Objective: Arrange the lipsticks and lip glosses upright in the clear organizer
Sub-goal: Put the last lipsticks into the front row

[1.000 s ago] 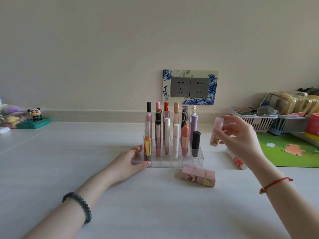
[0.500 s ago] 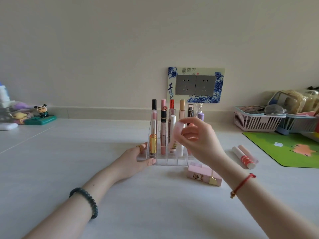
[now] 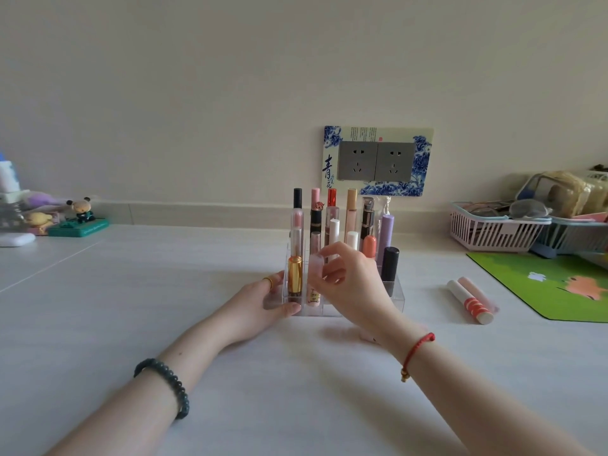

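- Head view, centre of the frame: the clear acrylic organizer (image 3: 396,299) sits on the pale grey surface (image 3: 164,291), its rear rows packed with upright tubes.
- The left hand (image 3: 260,306) is open and laid flat against the organizer's left wall, thumb along the front corner, a gold ring on one finger; it grips nothing but the case it steadies.
- A dark beaded bracelet (image 3: 167,383) circles that wrist at lower left.
- The right hand (image 3: 348,284) is curled over the front row, fingertips pinched on the cap of a pale pink translucent lip gloss tube (image 3: 315,281).
- That pink tube stands upright in a front compartment, just right of the gold-capped lipstick (image 3: 294,274) at the front left.
- A red cord bracelet (image 3: 416,352) is on the right wrist.
- Further right in the rack: a coral lipstick (image 3: 369,246), a lilac tube (image 3: 385,236) and a black lipstick (image 3: 390,263), all upright.
- Right of centre, two tubes lie flat on the surface, touching each other: a white tube with red stripes (image 3: 468,302) and a plain pink tube (image 3: 478,292), well apart from the organizer.
- Far right: a green mat (image 3: 543,291) and a pink slatted basket (image 3: 490,230).
- Behind, on the wall, a grey double socket in a blue-and-white frame (image 3: 376,161).
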Motion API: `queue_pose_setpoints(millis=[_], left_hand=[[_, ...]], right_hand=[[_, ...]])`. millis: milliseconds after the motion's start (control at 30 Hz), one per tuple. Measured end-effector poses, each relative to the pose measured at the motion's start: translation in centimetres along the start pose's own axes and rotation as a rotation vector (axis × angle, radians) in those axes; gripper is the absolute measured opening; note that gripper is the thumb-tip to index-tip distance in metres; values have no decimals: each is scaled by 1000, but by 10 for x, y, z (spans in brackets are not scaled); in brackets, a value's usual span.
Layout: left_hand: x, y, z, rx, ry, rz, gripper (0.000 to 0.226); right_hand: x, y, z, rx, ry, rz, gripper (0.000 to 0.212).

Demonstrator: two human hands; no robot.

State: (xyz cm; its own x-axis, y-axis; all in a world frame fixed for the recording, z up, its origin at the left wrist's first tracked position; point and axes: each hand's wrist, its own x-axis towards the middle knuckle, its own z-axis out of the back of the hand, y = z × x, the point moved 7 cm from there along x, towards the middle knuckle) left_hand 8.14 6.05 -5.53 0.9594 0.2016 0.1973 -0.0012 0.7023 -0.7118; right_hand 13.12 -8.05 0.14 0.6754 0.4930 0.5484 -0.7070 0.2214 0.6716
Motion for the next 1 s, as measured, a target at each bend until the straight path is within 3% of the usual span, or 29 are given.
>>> queue_pose_setpoints(millis=[300,800,1000], left_hand=[[-1,1,1,35,-13,7,61],[0,0,2,46,-30,-14,54],[-1,-1,2,51,-29,-18,56]], right_hand=[[-4,-3,-3,-50,-10,1,23],[-5,-7,-4,-12,-48,-11,15],[-4,-6,-6,-34,-26,-10,23]])
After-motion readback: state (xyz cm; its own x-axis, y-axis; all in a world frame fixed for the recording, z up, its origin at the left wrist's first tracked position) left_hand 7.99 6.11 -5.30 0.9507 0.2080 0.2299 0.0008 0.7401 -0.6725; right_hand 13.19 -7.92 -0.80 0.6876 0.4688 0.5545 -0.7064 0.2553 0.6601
